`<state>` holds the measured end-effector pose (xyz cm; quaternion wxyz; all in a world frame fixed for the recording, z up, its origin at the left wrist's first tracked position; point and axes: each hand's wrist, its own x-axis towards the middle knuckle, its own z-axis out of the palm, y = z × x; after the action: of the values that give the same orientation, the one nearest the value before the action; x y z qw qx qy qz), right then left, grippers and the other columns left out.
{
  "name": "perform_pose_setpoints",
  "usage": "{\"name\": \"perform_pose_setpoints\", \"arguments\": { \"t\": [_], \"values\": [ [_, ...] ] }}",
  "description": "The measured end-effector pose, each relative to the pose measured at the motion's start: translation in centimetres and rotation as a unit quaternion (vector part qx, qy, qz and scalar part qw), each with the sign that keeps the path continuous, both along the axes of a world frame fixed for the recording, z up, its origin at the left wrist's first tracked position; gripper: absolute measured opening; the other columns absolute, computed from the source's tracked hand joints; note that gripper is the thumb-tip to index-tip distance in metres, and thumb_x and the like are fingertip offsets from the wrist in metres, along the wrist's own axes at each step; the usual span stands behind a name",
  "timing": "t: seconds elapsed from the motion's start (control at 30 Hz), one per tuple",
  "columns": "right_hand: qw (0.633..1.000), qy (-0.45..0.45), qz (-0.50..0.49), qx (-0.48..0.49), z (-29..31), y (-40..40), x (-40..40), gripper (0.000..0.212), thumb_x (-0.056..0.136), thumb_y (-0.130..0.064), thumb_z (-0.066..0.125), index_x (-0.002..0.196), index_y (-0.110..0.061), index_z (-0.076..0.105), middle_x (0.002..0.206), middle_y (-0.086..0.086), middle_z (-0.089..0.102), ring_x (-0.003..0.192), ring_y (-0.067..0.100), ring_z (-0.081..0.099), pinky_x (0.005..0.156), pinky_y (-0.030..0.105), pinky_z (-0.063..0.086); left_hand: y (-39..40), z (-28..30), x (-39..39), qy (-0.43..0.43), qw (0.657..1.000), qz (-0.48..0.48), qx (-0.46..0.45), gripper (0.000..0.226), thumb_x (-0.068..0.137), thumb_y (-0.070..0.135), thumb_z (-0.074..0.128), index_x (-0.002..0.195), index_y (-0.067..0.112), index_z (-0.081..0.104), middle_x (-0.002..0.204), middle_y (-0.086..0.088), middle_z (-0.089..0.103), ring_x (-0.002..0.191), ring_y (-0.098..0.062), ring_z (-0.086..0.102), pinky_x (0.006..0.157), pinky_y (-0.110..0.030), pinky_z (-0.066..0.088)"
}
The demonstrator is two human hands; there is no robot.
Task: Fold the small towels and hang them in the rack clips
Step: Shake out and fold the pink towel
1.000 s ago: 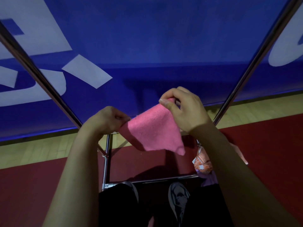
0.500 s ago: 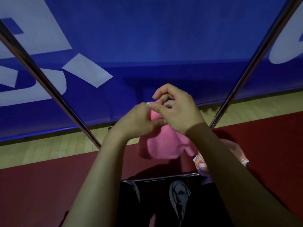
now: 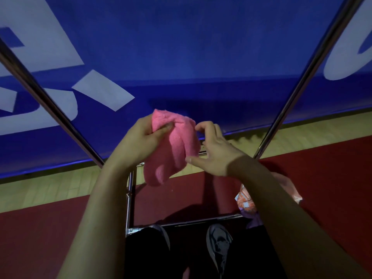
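Mid-fold: the left hand [image 3: 138, 141] pinches the bunched pink terry towel [image 3: 173, 146] near its top, while the right hand [image 3: 213, 152], fingers loosely spread and holding nothing, should next square the hanging layers.

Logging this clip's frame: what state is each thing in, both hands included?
Pink terry towel: folded over, hanging bunched, not clipped.
Left hand: grips the towel's top.
Right hand: fingers loosely curled beside the towel, thumb tip at its edge, holding nothing.
Shiny metal rack poles: bare, no towel on them.
Orange-patterned cloth: hanging low, half hidden by the right forearm.
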<state>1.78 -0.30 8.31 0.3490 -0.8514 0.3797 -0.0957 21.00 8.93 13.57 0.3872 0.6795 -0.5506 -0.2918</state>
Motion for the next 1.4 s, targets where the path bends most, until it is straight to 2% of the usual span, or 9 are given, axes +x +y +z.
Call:
{"name": "perform_pose_setpoints", "arguments": {
  "t": [0.13, 0.23, 0.3, 0.5, 0.67, 0.93, 1.1, 1.23, 1.4],
  "values": [
    [1.000, -0.007, -0.017, 0.008, 0.0, -0.6, -0.2, 0.050, 0.092, -0.039, 0.068, 0.130, -0.027, 0.039, 0.124, -0.006, 0.055, 0.113, 0.016, 0.061, 0.099, 0.040, 0.052, 0.3, 0.1, 0.5, 0.073, 0.997, 0.033, 0.002, 0.017, 0.107, 0.038, 0.050, 0.103, 0.039, 0.066, 0.094, 0.014, 0.070, 0.086, -0.007, 0.070, 0.078, -0.034, 0.058],
    [0.999, 0.004, -0.017, 0.044, 0.4, 0.2, 0.1, 0.091, 0.074, -0.077, 0.063, 0.145, -0.026, 0.038, 0.145, -0.005, 0.047, 0.128, 0.015, 0.053, 0.107, 0.040, 0.047, 0.5, 0.3, 0.9, 0.125, 0.991, 0.043, -0.006, 0.015, 0.103, 0.040, 0.053, 0.104, 0.034, 0.067, 0.085, 0.021, 0.073, 0.081, -0.005, 0.073, 0.074, -0.032, 0.059],
    [0.999, 0.009, -0.019, 0.043, 0.4, 0.8, 0.7, 0.099, 0.072, -0.081, 0.060, 0.150, -0.025, 0.034, 0.150, -0.003, 0.043, 0.132, 0.016, 0.051, 0.110, 0.041, 0.045, 0.4, 0.4, 0.9, 0.141, 0.989, 0.043, -0.014, 0.016, 0.102, 0.041, 0.054, 0.105, 0.031, 0.067, 0.083, 0.024, 0.073, 0.078, -0.001, 0.073, 0.066, -0.023, 0.059],
    [0.996, -0.052, -0.076, -0.015, 0.9, 1.2, 0.9, 0.021, 0.095, -0.025, 0.059, 0.115, -0.025, 0.061, 0.104, -0.004, 0.072, 0.089, 0.015, 0.066, 0.078, 0.029, 0.051, 0.6, 0.7, 0.9, 0.139, 0.989, 0.058, -0.014, 0.025, 0.094, 0.050, 0.057, 0.105, 0.031, 0.069, 0.085, 0.021, 0.074, 0.078, -0.002, 0.073, 0.065, -0.021, 0.057],
    [0.996, -0.060, -0.064, 0.010, 1.5, -0.2, -0.3, 0.014, 0.098, -0.016, 0.050, 0.101, -0.028, 0.058, 0.092, -0.004, 0.071, 0.082, 0.019, 0.067, 0.074, 0.040, 0.053, 1.2, 0.7, 1.5, 0.150, 0.984, 0.090, -0.015, 0.020, 0.102, 0.048, 0.053, 0.104, 0.034, 0.067, 0.088, 0.018, 0.075, 0.079, 0.000, 0.073, 0.066, -0.026, 0.055],
    [0.971, -0.169, -0.105, 0.130, 0.5, -1.6, -1.7, 0.007, 0.103, -0.028, 0.056, 0.101, -0.028, 0.062, 0.088, 0.008, 0.076, 0.089, 0.033, 0.072, 0.094, 0.057, 0.054, 1.4, 0.9, 2.0, 0.213, 0.973, 0.081, -0.027, 0.025, 0.106, 0.039, 0.050, 0.113, 0.025, 0.069, 0.099, 0.008, 0.078, 0.093, -0.012, 0.076, 0.068, -0.024, 0.061],
    [0.932, -0.231, -0.141, 0.242, 2.1, -1.5, -1.9, 0.037, 0.105, -0.052, 0.037, 0.119, -0.026, 0.059, 0.117, 0.007, 0.068, 0.105, 0.023, 0.070, 0.095, 0.041, 0.056, 0.8, 0.8, 1.6, 0.204, 0.974, 0.091, -0.036, 0.024, 0.105, 0.039, 0.051, 0.108, 0.024, 0.069, 0.089, 0.012, 0.078, 0.086, -0.009, 0.076, 0.068, -0.024, 0.060],
    [0.970, -0.134, -0.144, 0.142, 1.1, -0.7, -2.5, 0.069, 0.075, -0.092, 0.035, 0.104, -0.033, 0.056, 0.088, -0.002, 0.070, 0.083, 0.016, 0.072, 0.083, 0.040, 0.060, 0.3, 0.7, 1.3, 0.204, 0.972, 0.111, -0.045, 0.023, 0.106, 0.039, 0.051, 0.104, 0.025, 0.069, 0.085, 0.013, 0.077, 0.082, -0.008, 0.076, 0.070, -0.027, 0.059],
    [0.960, -0.085, -0.084, 0.254, 0.8, 0.6, -1.7, 0.070, 0.085, -0.078, 0.047, 0.130, -0.024, 0.049, 0.099, 0.003, 0.078, 0.085, 0.015, 0.077, 0.093, 0.043, 0.059, -0.1, 0.5, 1.0, 0.202, 0.968, 0.136, -0.062, 0.022, 0.107, 0.036, 0.052, 0.105, 0.022, 0.069, 0.082, 0.014, 0.075, 0.078, -0.003, 0.074, 0.065, -0.020, 0.058]
  ]
}}
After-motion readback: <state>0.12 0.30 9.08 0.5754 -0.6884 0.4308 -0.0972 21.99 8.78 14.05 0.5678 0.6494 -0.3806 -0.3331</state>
